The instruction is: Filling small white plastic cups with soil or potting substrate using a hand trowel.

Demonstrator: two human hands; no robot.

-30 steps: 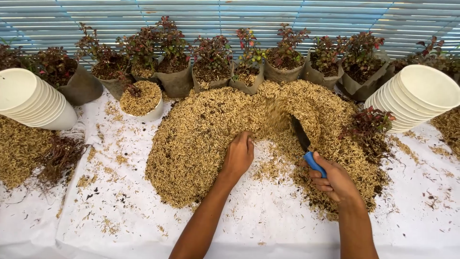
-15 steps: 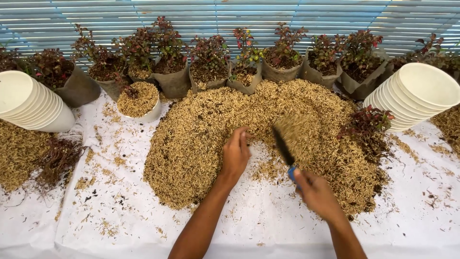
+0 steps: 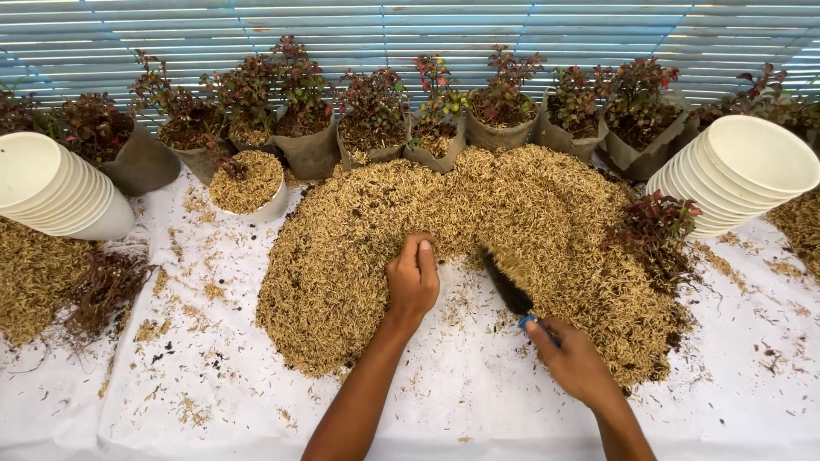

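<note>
A white sheet [image 3: 478, 410] is spread over the work surface, and most of its middle is taken up by a broad, arched heap of rice husk [image 3: 530, 222] — tan, loose, scattered thin at the edges. Behind the heap a row of potted red-leaved plants [image 3: 376, 119] is lined up against slatted blinds, and stacks of white pots [image 3: 752, 166] are laid on their sides at both ends. One white pot filled with husk [image 3: 249, 183] stands upright at the left rear. The step in hand is judged to be scooping: the husk is being gathered at the heap's inner hollow. The left hand [image 3: 413, 277] is curled palm-down with its fingers closed loosely against the husk, nothing gripped that can be seen. The right hand [image 3: 574, 363] is closed round a trowel [image 3: 511, 294] with a blue handle, its dark blade dug into the heap's edge. A lift of the loaded blade would call for a level wrist — spillage is likely otherwise. The blade tip is buried, and an uprooted seedling [image 3: 653, 222] lying on the right is partly sunk in husk.
</note>
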